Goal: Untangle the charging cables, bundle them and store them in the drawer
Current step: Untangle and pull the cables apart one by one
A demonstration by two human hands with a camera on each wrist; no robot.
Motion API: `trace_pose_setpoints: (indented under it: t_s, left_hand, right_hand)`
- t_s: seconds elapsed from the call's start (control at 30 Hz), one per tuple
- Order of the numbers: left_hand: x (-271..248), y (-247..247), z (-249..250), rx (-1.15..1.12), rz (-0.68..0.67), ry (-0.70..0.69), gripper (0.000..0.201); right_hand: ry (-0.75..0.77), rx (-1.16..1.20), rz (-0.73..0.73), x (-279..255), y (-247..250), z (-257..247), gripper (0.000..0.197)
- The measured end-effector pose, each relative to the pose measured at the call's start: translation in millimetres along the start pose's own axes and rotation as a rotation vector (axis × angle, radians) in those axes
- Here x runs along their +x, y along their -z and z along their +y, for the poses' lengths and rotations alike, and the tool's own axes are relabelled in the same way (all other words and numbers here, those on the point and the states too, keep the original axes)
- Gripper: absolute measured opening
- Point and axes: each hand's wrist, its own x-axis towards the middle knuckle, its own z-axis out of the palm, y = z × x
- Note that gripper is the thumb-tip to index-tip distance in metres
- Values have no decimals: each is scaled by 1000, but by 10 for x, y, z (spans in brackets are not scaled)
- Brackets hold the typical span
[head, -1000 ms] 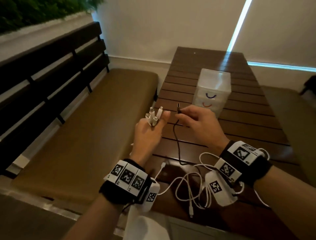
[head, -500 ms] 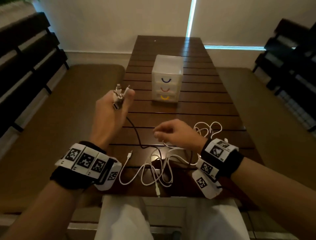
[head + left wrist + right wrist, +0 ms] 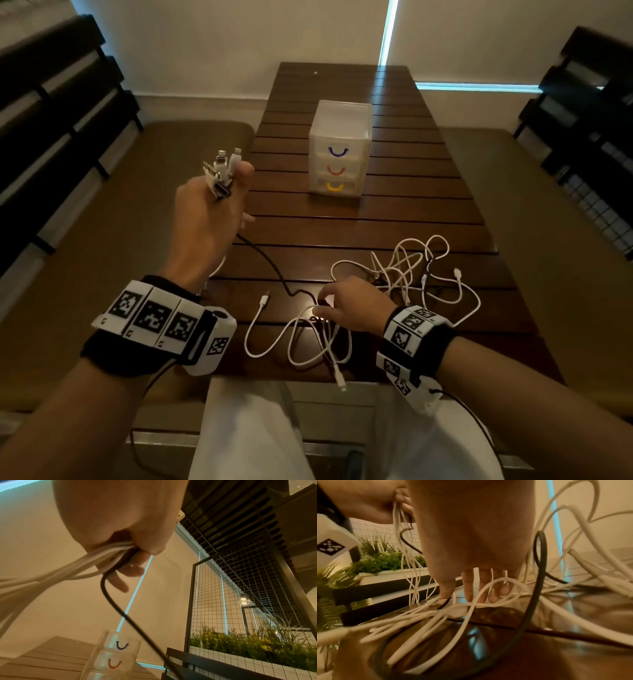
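At a dark slatted table (image 3: 394,219) between cushioned benches (image 3: 102,240), my left hand (image 3: 205,219) grips the plugs (image 3: 222,171). My right hand (image 3: 352,305) rests straight fingers on the cables (image 3: 397,274).

Dim, warm-toned interior. Cool light enters by a blind gap (image 3: 388,34) on the far wall, with glare on the near table (image 3: 394,219). Wrist views: cables (image 3: 419,622) motion-blurred, edges bowed.
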Motion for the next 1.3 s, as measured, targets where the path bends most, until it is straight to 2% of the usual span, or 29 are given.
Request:
trace_pose_setpoints:
  t_s: [0.13,0.2,0.27,0.37,0.47,0.57,0.67,0.77,0.93,1.0,1.07,1.17,1.23,1.3]
  left_hand:
    - [-43,-21,2,14,2,-42,62]
    - [-47,-15,-35,14,-32,-26,63]
    - [-43,-25,-105,40,-86,7,56]
    - [-67,-95,-215,102,-212,30,34]
    - [-109,-264,-359,249,-359,41,23]
    - [-178,-434,-372,351,-454,72,21]
    - [-216,-546,-280,249,-467,103,21]
    - [-231,-595,-207,185,-457,84,29]
    - [-241,-587,-228,84,-418,58,8]
    - [-259,-561,-215,49,-432,58,9]
    - [-273,-549,-215,69,-422,52,19]
    - [-227,-512,-273,107,-350,76,27]
    - [-181,-466,-285,63,-309,89,25]
    - [-126,-385,-281,55,-268,83,24]
  right_hand:
    - [15,96,24,45,-40,-65,31]
    - [-13,219,67,71,-21,-87,24]
    - [-54,395,114,89,42,-80,18]
    - [-89,593,183,93,175,-79,12]
    - [-54,516,354,98,342,-88,11]
    - [-19,555,428,49,597,-156,9]
    - [85,638,489,-25,869,-229,11]
    - [198,813,526,-73,1075,-292,8]
    - [321,894,466,-71,1159,-277,16]
    - [347,894,459,-75,1130,-273,17]
    - [353,902,448,-76,1083,-269,20]
    - [217,853,469,-54,1007,-210,23]
    - [79,609,484,-44,959,-89,22]
    - [-10,206,371,-69,893,97,22]
